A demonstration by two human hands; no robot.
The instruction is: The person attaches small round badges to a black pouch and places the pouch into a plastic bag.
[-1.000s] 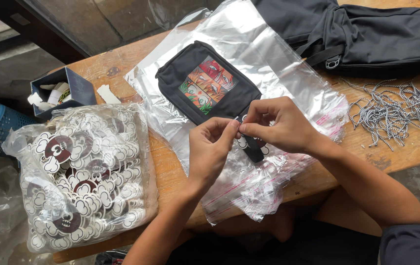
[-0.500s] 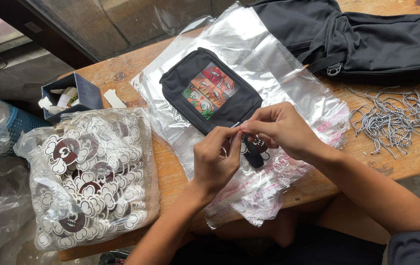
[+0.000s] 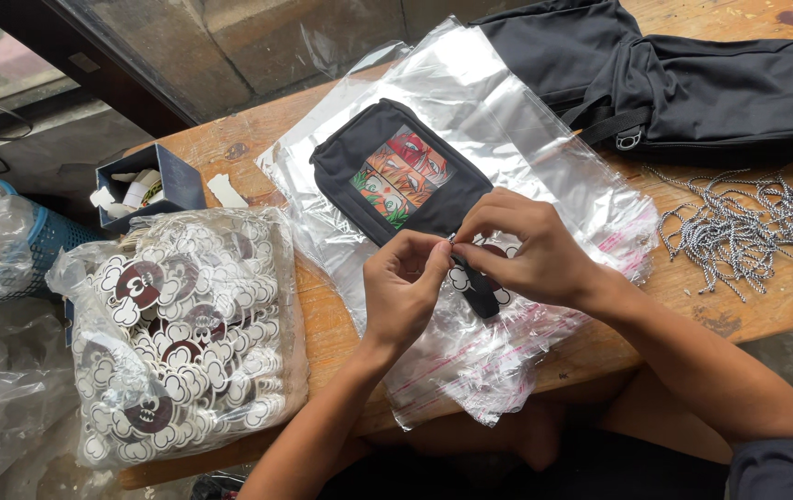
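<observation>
Both hands meet over the middle of the wooden table (image 3: 257,139), fingers curled in and pinching. The left hand (image 3: 403,289) has thumb and forefinger pressed together on the top of a small flower-shaped tag (image 3: 478,282), white-edged with a dark part hanging down. The right hand (image 3: 528,250) pinches the same tag from the right, its fingertips touching those of the left hand; what else sits between the fingertips is too small to tell.

Under the hands lies a stack of clear plastic bags (image 3: 470,361) that spreads to the near edge of the table. On the far part of the stack rests a black pouch (image 3: 396,176) with a coloured picture patch on its front, just beyond the hands.

To the left, a large clear sack (image 3: 183,333) is full of the same flower-shaped tags in white and dark brown. Beyond it stands a small dark blue box (image 3: 174,181) holding white scraps. At the right lies a heap of black-and-white cords (image 3: 757,227), and far right a pile of black fabric bags (image 3: 693,83).
</observation>
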